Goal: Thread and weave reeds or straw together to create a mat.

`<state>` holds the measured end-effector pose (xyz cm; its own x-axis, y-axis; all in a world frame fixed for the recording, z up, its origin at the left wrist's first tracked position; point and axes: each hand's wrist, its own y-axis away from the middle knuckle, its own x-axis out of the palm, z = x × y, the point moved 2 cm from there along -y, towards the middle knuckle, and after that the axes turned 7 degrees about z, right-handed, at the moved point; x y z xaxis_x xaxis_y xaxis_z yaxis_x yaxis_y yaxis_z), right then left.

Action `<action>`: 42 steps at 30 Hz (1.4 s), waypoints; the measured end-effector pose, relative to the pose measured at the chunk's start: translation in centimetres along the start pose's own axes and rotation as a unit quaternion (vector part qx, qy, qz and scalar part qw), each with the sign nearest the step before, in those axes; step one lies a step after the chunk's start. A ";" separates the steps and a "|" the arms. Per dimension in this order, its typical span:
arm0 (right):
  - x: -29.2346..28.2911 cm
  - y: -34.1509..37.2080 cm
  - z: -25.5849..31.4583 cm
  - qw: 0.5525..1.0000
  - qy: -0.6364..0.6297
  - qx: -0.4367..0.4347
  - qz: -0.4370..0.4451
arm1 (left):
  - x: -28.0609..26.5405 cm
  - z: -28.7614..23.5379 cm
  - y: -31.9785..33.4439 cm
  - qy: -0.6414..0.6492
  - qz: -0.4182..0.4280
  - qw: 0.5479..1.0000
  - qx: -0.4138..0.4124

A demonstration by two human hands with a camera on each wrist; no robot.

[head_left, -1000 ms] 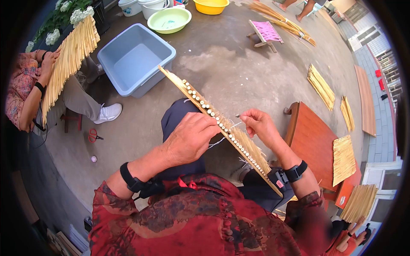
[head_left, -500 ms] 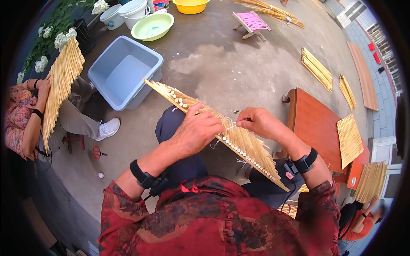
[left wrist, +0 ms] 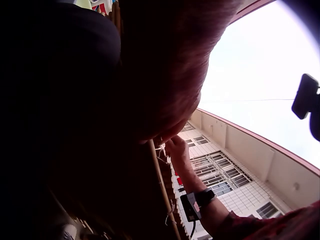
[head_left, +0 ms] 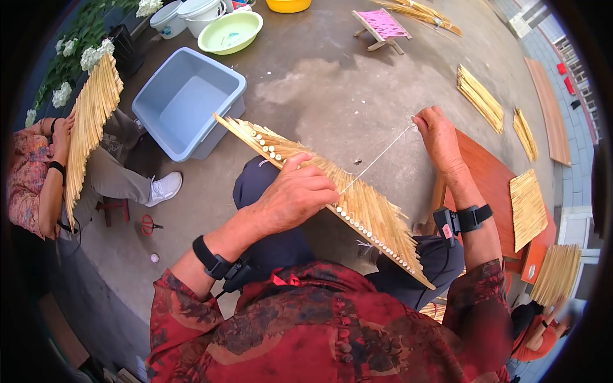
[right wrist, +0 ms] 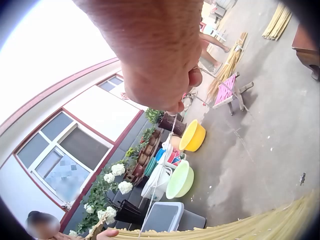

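A mat of straw-coloured stalks (head_left: 377, 210) lies slanted across the person's knees, its pale round stalk ends lined up along a thin rod. My left hand (head_left: 290, 198) grips the mat at this edge, fingers over the top; the thumb is hidden. Up and to the right, my right hand (head_left: 439, 137) pinches a white string (head_left: 383, 153), which runs taut down to the mat beside the left fingertips. In the right wrist view the string (right wrist: 156, 192) stretches from the fingers to the mat (right wrist: 240, 230).
Ahead stands a blue-grey tub (head_left: 185, 102), with a pale green basin (head_left: 230, 33) behind it. A reddish wooden table (head_left: 488, 191) is close by the right arm. Scissors (head_left: 149, 225) lie at left, near another person holding a stalk mat (head_left: 96, 127). A pink-topped stool (head_left: 381, 27) stands farther off.
My right hand has moved from close to the mat up and to the right, drawing the string out long and straight. The left hand has shifted slightly and stays on the mat's edge.
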<state>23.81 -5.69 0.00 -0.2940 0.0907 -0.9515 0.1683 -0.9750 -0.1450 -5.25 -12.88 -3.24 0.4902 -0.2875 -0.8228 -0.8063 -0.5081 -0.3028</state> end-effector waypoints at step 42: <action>3.5 -0.7 -4.6 0.944 -0.240 0.206 0.093 | 1.1 0.3 0.0 -0.092 -0.049 0.986 0.128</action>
<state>26.97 -3.80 -4.43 -0.7047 -0.0958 -0.7031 -0.0923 -0.9701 0.2247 -4.85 -12.97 -4.31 0.5196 -0.0825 -0.8504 -0.8271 -0.2981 -0.4765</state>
